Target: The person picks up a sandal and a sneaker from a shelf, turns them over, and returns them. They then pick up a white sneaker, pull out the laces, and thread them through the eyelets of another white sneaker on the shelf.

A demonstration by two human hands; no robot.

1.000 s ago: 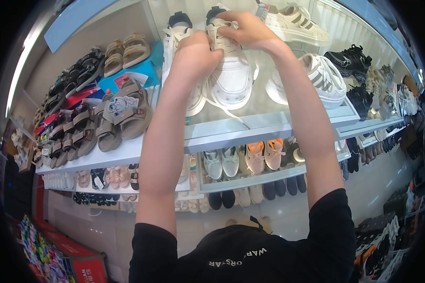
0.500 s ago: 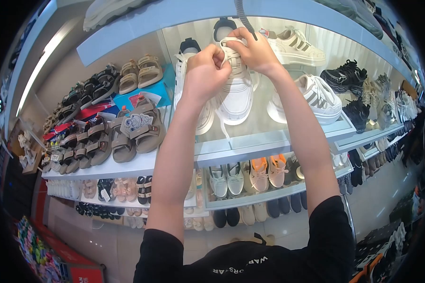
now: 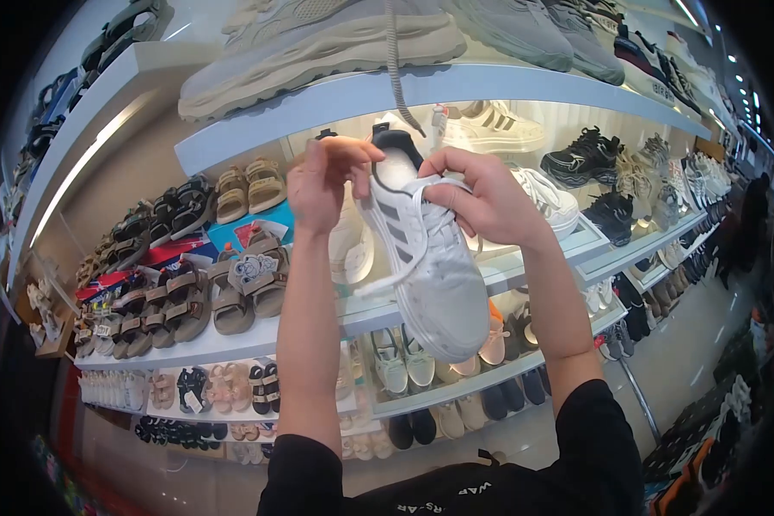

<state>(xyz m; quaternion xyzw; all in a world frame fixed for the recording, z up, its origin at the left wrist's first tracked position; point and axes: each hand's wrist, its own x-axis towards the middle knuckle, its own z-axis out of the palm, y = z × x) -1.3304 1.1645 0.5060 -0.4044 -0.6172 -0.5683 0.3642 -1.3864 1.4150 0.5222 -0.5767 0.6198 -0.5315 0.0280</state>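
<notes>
A white sneaker (image 3: pixel 443 284) with grey side stripes and a dark heel lining hangs tilted in front of the shelf, toe toward me. My right hand (image 3: pixel 486 193) pinches it at the tongue and upper laces. Beside the collar is my left hand (image 3: pixel 322 181), its thumb and fingers apart and the fingertips at the shoe's edge; whether they press on it is hard to tell. A loose white shoelace (image 3: pixel 417 236) loops down the shoe's left side, its end blurred. The matching white sneaker (image 3: pixel 350 245) stands behind on the shelf, partly covered by my left hand.
Overhead, a shelf edge (image 3: pixel 318 103) carries large grey shoes, with a grey lace (image 3: pixel 393 64) dangling near my hands. Brown sandals (image 3: pixel 262 271) stand at left. White sneakers (image 3: pixel 549 198) and black shoes (image 3: pixel 583 155) stand at right. Lower shelves hold more pairs.
The sneaker has come off the shelf toward me, its toe now lower and its inside showing. My left hand has moved from the laces to the collar's left. The view has shifted.
</notes>
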